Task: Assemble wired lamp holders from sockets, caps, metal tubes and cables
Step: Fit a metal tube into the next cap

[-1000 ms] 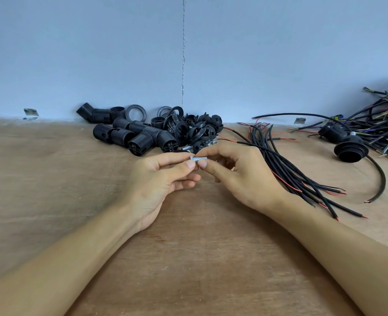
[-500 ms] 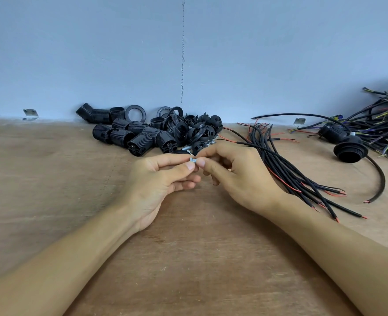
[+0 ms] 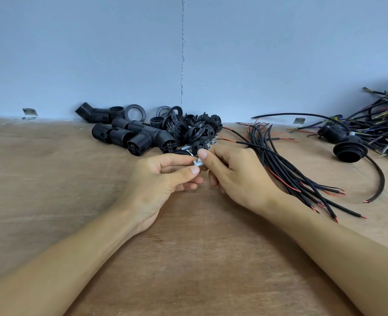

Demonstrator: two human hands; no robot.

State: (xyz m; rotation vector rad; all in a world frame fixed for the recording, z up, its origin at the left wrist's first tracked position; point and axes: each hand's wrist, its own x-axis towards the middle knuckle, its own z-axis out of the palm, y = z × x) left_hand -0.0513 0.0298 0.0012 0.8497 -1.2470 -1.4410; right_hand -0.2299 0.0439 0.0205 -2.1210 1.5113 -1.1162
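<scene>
A short threaded metal tube (image 3: 197, 163) sits between my two hands above the wooden table (image 3: 51, 179). My left hand (image 3: 163, 179) pinches its left end between thumb and forefinger. My right hand (image 3: 236, 176) pinches its right end with thumb and forefinger, and the curled fingers hide the rest of the tube. Just behind the hands lies a pile of black ribbed sockets (image 3: 131, 135), with black caps and rings (image 3: 188, 128) beside them. A bundle of black cables (image 3: 286, 169) with red wire tips fans out to the right of my right hand.
A finished black lamp holder (image 3: 350, 149) with its cable lies at the right, next to a tangled heap of wired holders (image 3: 380, 124). Loose metal tubes and nuts (image 3: 209, 143) lie by the caps. The blue wall (image 3: 188, 53) closes off the back.
My right thumb and forefinger have shifted up on the tube, and more of the tube shows between my hands. Both hands stay in the same place.
</scene>
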